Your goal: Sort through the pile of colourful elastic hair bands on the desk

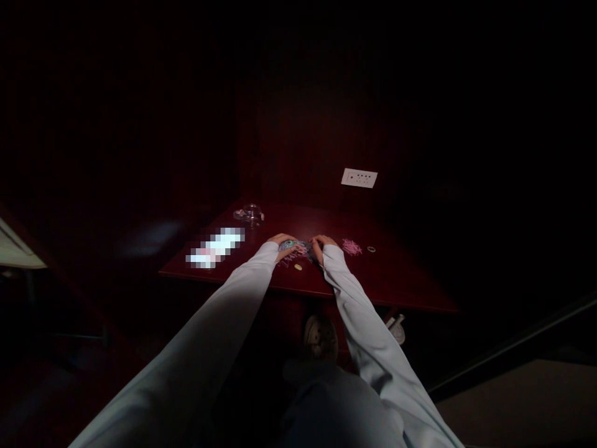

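A loose heap of thin coloured bands (295, 250), blue, green and pink, lies on the dark red table (373, 280) between my hands. Around the heap's left side curves my left hand (280, 239), fingers over its far edge and thumb apart on the near side. At the right side of the same heap, my right hand (323, 241) has its fingers bent together; what they pinch is too small and dark to make out. Just in front of the heap lies a small yellow oval piece (298, 267).
Pink bands (352, 247) form a separate pile right of my right hand, with a small pale ring (371, 249) beyond. A clear round container (252, 213) stands back left, near a bright pixelated patch (214, 247). A white socket plate (359, 178) is on the back panel.
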The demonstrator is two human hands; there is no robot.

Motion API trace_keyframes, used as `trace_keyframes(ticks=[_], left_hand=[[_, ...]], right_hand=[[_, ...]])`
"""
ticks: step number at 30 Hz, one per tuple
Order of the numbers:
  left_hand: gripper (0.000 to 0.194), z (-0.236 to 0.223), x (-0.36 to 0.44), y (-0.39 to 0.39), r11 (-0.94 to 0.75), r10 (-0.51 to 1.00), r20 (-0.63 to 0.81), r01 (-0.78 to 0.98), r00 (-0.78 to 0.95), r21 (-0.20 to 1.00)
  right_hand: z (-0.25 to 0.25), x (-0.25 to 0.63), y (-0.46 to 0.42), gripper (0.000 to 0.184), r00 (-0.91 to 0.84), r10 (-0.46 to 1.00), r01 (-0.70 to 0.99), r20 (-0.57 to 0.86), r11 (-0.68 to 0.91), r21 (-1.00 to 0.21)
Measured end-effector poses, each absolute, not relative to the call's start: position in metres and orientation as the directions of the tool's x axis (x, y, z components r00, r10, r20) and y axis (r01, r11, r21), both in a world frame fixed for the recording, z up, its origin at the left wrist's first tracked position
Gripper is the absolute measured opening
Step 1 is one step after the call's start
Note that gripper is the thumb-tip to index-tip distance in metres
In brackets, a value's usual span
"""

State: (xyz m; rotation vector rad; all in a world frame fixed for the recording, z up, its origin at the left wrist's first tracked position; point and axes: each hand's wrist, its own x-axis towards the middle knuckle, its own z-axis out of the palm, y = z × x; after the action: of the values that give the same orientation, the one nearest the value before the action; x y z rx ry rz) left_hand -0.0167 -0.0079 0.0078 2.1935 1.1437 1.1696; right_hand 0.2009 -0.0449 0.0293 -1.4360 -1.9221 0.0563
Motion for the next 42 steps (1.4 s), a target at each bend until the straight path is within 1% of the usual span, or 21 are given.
trace_keyframes(ticks=[3,5,9,11,14,17,19,23,26,28,30,32,38,42], left_hand=[[0.026,0.009,-0.02,-0.005,-0.527,0.849,0.477,0.393,0.227,0.753],[0.027,0.008,-0.021,-0.004,-0.503,0.864,0.461,0.329,0.202,0.799],[0.028,0.006,-0.021,-0.002,-0.469,0.881,0.432,0.243,0.194,0.849],[0.028,0.005,-0.022,-0.001,-0.464,0.882,0.428,0.218,0.195,0.858],[0.028,0.003,-0.023,0.002,-0.472,0.878,0.439,0.191,0.19,0.861],[0.028,0.0,-0.023,0.006,-0.49,0.869,0.459,0.187,0.187,0.852],[0.027,-0.002,-0.022,0.008,-0.506,0.86,0.474,0.204,0.189,0.838],[0.025,-0.005,-0.02,0.01,-0.546,0.838,0.505,0.28,0.209,0.79],[0.022,-0.005,-0.019,0.009,-0.596,0.803,0.544,0.318,0.243,0.737],[0.02,-0.004,-0.019,0.009,-0.611,0.791,0.56,0.315,0.245,0.726],[0.02,-0.004,-0.02,0.009,-0.6,0.8,0.561,0.303,0.215,0.74],[0.02,-0.004,-0.022,0.009,-0.577,0.816,0.553,0.291,0.169,0.763],[0.019,-0.001,-0.022,0.009,-0.495,0.867,0.495,0.248,0.066,0.833],[0.019,0.0,-0.021,0.011,-0.439,0.896,0.444,0.154,0.003,0.885]], right_hand=[[0.03,0.201,-0.045,0.029,-0.075,0.863,0.829,0.499,0.333,-0.45],[0.031,0.202,-0.047,0.028,-0.057,0.871,0.846,0.488,0.301,-0.44],[0.032,0.206,-0.054,0.029,-0.062,0.871,0.869,0.488,0.288,-0.402],[0.031,0.208,-0.058,0.027,-0.062,0.882,0.869,0.467,0.278,-0.41],[0.031,0.21,-0.065,0.026,-0.096,0.914,0.876,0.394,0.266,-0.402],[0.032,0.209,-0.072,0.034,-0.17,0.91,0.906,0.378,0.295,-0.304],[0.034,0.208,-0.076,0.035,-0.233,0.896,0.912,0.378,0.337,-0.236],[0.035,0.206,-0.08,0.031,-0.345,0.871,0.903,0.351,0.41,-0.13],[0.035,0.205,-0.08,0.024,-0.371,0.857,0.907,0.357,0.417,-0.06],[0.034,0.204,-0.08,0.022,-0.371,0.855,0.91,0.363,0.413,-0.042],[0.034,0.204,-0.079,0.022,-0.367,0.858,0.909,0.36,0.413,-0.059],[0.034,0.204,-0.078,0.024,-0.346,0.867,0.905,0.359,0.409,-0.115],[0.032,0.207,-0.076,0.031,-0.239,0.91,0.852,0.339,0.364,-0.376],[0.034,0.209,-0.079,0.035,-0.186,0.93,0.787,0.317,0.334,-0.518]])
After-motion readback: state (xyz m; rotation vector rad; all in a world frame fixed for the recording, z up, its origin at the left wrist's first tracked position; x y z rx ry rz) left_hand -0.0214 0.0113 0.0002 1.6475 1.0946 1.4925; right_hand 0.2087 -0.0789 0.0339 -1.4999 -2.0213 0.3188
